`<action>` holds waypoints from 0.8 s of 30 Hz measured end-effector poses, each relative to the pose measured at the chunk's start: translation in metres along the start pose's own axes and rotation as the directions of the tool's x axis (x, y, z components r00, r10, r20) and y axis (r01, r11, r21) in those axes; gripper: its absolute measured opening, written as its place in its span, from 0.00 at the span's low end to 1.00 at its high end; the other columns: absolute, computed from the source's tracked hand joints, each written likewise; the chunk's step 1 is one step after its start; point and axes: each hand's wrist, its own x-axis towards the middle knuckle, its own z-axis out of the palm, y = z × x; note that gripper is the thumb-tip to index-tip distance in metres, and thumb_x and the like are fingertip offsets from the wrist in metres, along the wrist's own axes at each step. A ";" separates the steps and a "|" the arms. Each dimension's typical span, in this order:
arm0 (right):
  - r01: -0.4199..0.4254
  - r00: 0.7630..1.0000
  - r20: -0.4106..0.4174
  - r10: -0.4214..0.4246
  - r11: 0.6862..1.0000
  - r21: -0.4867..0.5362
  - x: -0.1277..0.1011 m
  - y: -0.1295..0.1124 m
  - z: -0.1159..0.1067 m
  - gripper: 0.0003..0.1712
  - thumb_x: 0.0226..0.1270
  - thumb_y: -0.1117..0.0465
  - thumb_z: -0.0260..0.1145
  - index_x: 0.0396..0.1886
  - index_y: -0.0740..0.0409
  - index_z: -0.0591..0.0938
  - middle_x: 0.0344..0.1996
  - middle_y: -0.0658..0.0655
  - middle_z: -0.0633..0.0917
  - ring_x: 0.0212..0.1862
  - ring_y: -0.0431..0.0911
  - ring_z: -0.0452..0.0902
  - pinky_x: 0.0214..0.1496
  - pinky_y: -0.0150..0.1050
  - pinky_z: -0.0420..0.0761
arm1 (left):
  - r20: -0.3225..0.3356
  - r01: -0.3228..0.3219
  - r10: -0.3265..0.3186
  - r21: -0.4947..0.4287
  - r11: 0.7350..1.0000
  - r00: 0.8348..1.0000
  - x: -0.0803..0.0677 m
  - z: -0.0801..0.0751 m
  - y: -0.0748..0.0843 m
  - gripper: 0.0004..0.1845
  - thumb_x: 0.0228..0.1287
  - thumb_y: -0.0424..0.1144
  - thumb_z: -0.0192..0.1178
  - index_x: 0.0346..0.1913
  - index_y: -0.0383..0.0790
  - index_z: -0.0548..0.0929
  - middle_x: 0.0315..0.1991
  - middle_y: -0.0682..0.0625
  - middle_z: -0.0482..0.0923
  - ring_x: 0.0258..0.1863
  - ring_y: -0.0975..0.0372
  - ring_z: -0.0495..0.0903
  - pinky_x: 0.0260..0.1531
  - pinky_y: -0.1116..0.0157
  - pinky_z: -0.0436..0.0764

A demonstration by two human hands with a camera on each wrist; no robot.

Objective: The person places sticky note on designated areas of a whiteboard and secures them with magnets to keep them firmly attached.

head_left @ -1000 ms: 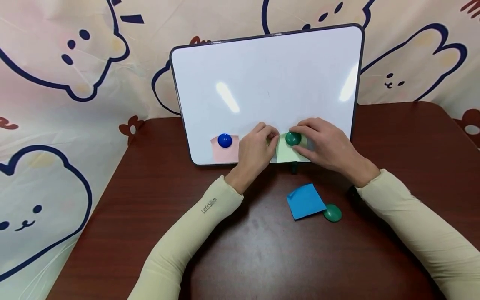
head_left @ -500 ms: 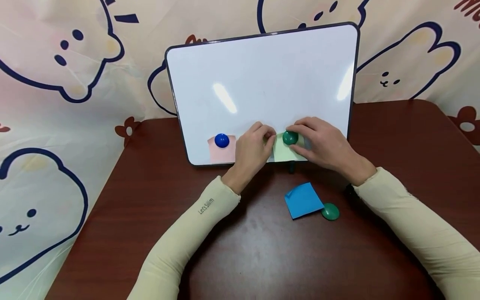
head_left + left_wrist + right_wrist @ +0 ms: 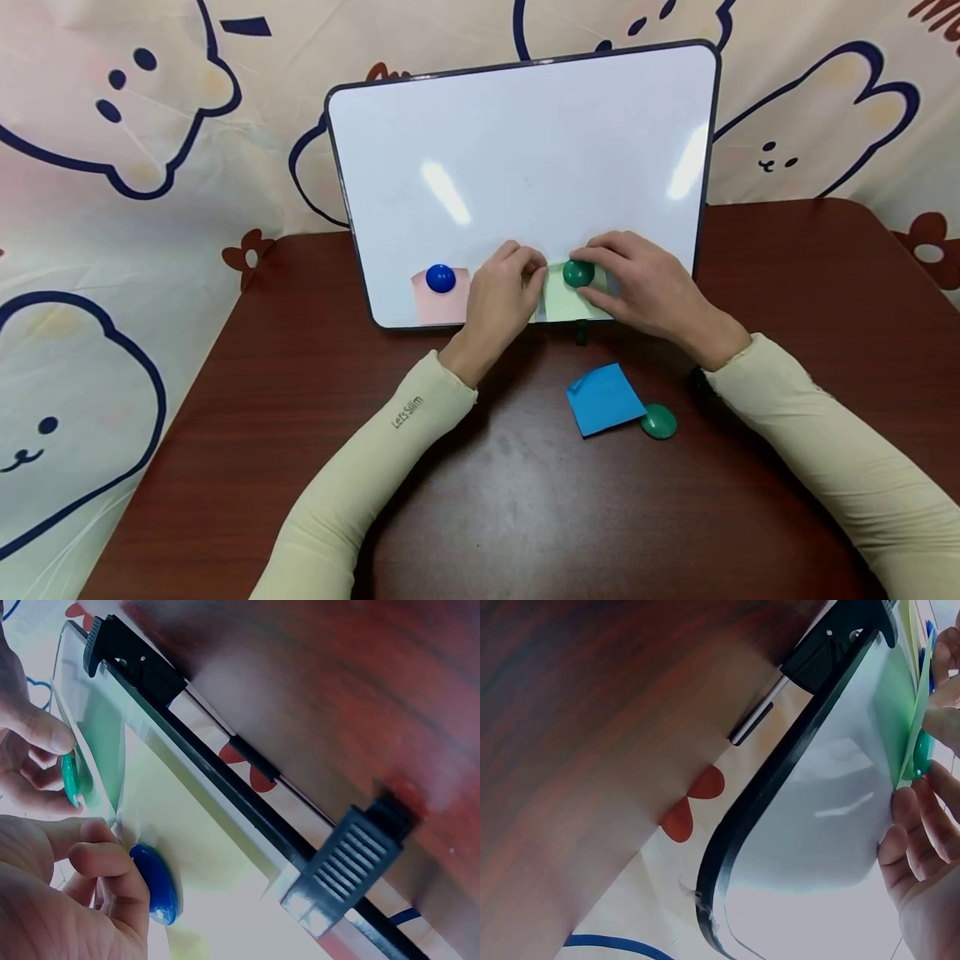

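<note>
Two hands meet at the lower edge of a whiteboard [image 3: 525,158] that stands propped on a dark brown table [image 3: 487,500]. The right hand [image 3: 645,287] has its thumb and fingers curled around a green round magnet [image 3: 578,273], which sits on the upper part of a pale green sticky note [image 3: 566,304] lying flat against the board. The left hand [image 3: 501,298] is just beside it, fingers bent, their tips at the left edge of the same note; whether they pinch the paper or only press it cannot be told from the head view. In the left wrist view the left hand's curled fingers [image 3: 105,862] lie close to a blue magnet [image 3: 157,885], with the green magnet [image 3: 70,780] further along the board between the right hand's fingers.

Left of the hands, a pink sticky note [image 3: 442,300] is held on the board by the blue round magnet [image 3: 440,278]. On the table, nearer the person, a blue sticky note [image 3: 604,400] lies flat with one corner curled, and a second green magnet [image 3: 659,422] lies touching its right corner. Both arms wear cream sleeves [image 3: 375,467]. A cloth with cartoon animal faces [image 3: 112,167] hangs behind the table.
</note>
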 end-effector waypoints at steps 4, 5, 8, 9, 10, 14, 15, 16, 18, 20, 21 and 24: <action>-0.003 1.000 0.004 0.003 1.000 -0.003 0.000 -0.001 0.000 0.29 0.57 0.54 0.77 0.58 0.56 0.81 0.54 0.60 0.81 0.55 0.53 0.78 0.55 0.51 0.82 | 0.004 0.004 -0.004 -0.001 1.000 1.000 0.000 0.000 0.000 0.07 0.69 0.38 0.62 0.42 0.39 0.86 0.38 0.47 0.81 0.36 0.59 0.82 0.38 0.66 0.83; -0.003 1.000 0.005 0.003 1.000 -0.004 0.000 -0.001 0.000 0.29 0.57 0.54 0.77 0.58 0.56 0.81 0.54 0.60 0.81 0.55 0.53 0.78 0.55 0.51 0.82 | 0.004 0.006 -0.006 0.000 1.000 1.000 0.000 0.000 0.001 0.07 0.69 0.38 0.62 0.42 0.39 0.86 0.38 0.47 0.81 0.36 0.60 0.82 0.38 0.66 0.83; -0.001 1.000 0.012 0.001 1.000 -0.006 0.000 -0.002 0.000 0.29 0.58 0.54 0.77 0.58 0.56 0.81 0.53 0.60 0.81 0.55 0.53 0.78 0.55 0.51 0.83 | 0.005 0.012 -0.012 0.004 1.000 1.000 0.000 0.000 0.001 0.07 0.69 0.39 0.62 0.42 0.39 0.86 0.38 0.47 0.81 0.36 0.60 0.82 0.38 0.65 0.83; 0.000 1.000 0.014 0.000 1.000 -0.008 0.000 -0.002 0.000 0.29 0.58 0.54 0.77 0.58 0.56 0.81 0.53 0.60 0.81 0.55 0.53 0.78 0.55 0.51 0.83 | 0.006 0.013 -0.013 0.005 1.000 1.000 0.000 0.000 0.001 0.07 0.69 0.39 0.62 0.42 0.40 0.86 0.38 0.47 0.81 0.36 0.60 0.82 0.38 0.65 0.83; 0.000 1.000 0.016 0.000 1.000 -0.010 0.001 -0.002 0.001 0.29 0.58 0.54 0.77 0.58 0.56 0.81 0.53 0.59 0.81 0.55 0.53 0.78 0.55 0.51 0.83 | 0.007 0.015 -0.015 0.006 1.000 1.000 0.000 0.000 0.001 0.07 0.69 0.39 0.62 0.42 0.40 0.86 0.38 0.47 0.81 0.36 0.60 0.83 0.39 0.65 0.83; -0.001 1.000 0.017 0.001 1.000 -0.015 0.001 -0.003 0.001 0.29 0.58 0.54 0.77 0.58 0.56 0.81 0.54 0.59 0.81 0.55 0.53 0.78 0.55 0.51 0.82 | 0.014 0.016 -0.017 0.015 1.000 1.000 0.000 -0.001 0.001 0.07 0.69 0.39 0.62 0.42 0.40 0.86 0.38 0.48 0.81 0.36 0.60 0.83 0.39 0.65 0.84; 0.000 1.000 0.017 0.000 1.000 -0.014 0.001 -0.003 0.002 0.29 0.58 0.54 0.77 0.58 0.56 0.81 0.54 0.59 0.81 0.55 0.53 0.78 0.55 0.51 0.82 | 0.015 0.017 -0.017 0.017 1.000 1.000 0.000 -0.001 0.001 0.07 0.69 0.39 0.62 0.42 0.40 0.86 0.38 0.48 0.81 0.36 0.60 0.83 0.39 0.65 0.83; 0.001 1.000 0.017 -0.001 1.000 -0.014 0.001 -0.003 0.002 0.29 0.58 0.54 0.76 0.58 0.56 0.81 0.54 0.59 0.81 0.55 0.53 0.78 0.55 0.51 0.82 | 0.015 0.018 -0.019 0.020 1.000 1.000 0.000 -0.001 0.001 0.07 0.69 0.40 0.62 0.42 0.40 0.86 0.38 0.48 0.81 0.36 0.60 0.83 0.39 0.65 0.83; 0.002 1.000 0.017 -0.002 1.000 -0.014 0.002 -0.003 0.003 0.29 0.58 0.54 0.76 0.58 0.56 0.81 0.54 0.59 0.81 0.55 0.53 0.78 0.56 0.51 0.82 | 0.018 0.021 -0.022 0.022 1.000 1.000 0.000 -0.001 0.000 0.07 0.69 0.40 0.62 0.42 0.41 0.86 0.38 0.48 0.81 0.36 0.60 0.83 0.39 0.65 0.83; 0.003 1.000 0.017 -0.003 1.000 -0.014 0.002 -0.003 0.003 0.29 0.58 0.54 0.76 0.58 0.56 0.81 0.54 0.59 0.81 0.55 0.53 0.78 0.56 0.51 0.82 | 0.020 0.022 -0.023 0.021 1.000 1.000 0.000 -0.001 0.000 0.07 0.69 0.40 0.62 0.42 0.41 0.87 0.38 0.48 0.81 0.36 0.60 0.82 0.39 0.65 0.83; 0.003 1.000 0.018 -0.003 1.000 -0.016 0.003 -0.003 0.003 0.29 0.58 0.54 0.76 0.59 0.56 0.81 0.54 0.59 0.81 0.55 0.53 0.78 0.55 0.50 0.82 | 0.021 0.021 -0.022 0.019 1.000 1.000 0.001 -0.001 0.000 0.07 0.69 0.40 0.62 0.42 0.41 0.87 0.38 0.48 0.81 0.36 0.60 0.82 0.39 0.66 0.83; 0.001 1.000 0.018 -0.001 1.000 -0.026 0.003 -0.003 0.003 0.29 0.58 0.54 0.76 0.59 0.56 0.81 0.54 0.59 0.81 0.54 0.53 0.78 0.55 0.50 0.82 | 0.026 0.018 -0.018 0.011 1.000 0.999 0.001 -0.001 0.000 0.07 0.70 0.40 0.62 0.42 0.40 0.86 0.38 0.48 0.81 0.36 0.60 0.82 0.38 0.66 0.83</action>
